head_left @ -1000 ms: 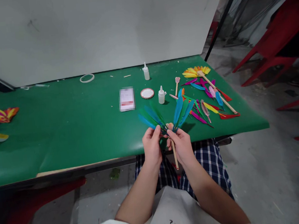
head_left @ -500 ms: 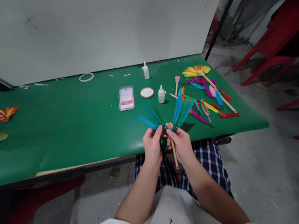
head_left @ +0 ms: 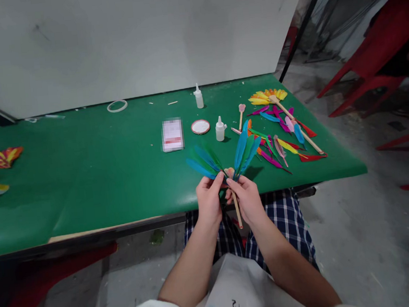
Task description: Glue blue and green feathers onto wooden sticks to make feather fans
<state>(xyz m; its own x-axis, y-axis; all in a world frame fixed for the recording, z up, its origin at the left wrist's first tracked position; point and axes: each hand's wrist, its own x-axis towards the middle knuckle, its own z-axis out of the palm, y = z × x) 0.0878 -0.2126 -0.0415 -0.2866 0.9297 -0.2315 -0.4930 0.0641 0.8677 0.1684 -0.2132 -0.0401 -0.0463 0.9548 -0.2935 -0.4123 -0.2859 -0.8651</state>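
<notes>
Blue and green feathers point(head_left: 247, 152) fan out in two groups around the head of a wooden stick point(head_left: 237, 209). My left hand point(head_left: 209, 196) pinches the base of the left group of feathers point(head_left: 207, 159). The right group's base is between the thumb and fingers of my right hand point(head_left: 244, 195), which is beside the stick. Both hands are close together at the front edge of the green table point(head_left: 102, 182). Loose coloured feathers point(head_left: 280, 151) lie to the right, near a yellow feather fan point(head_left: 267, 97) with a long wooden handle. A short stick point(head_left: 241, 117) lies beyond my hands.
Two white squeeze bottles point(head_left: 220, 130), point(head_left: 199, 97) stand behind my hands. Near them are a round white dish point(head_left: 200, 127) and a blurred card-like object point(head_left: 172, 135). A white ring point(head_left: 117, 106) lies farther back. Red chairs point(head_left: 386, 49) stand to the right, where part of a person shows.
The feathers in my hands have shifted slightly left, and the right group is tilted a little more upright. Both hands keep their hold.
</notes>
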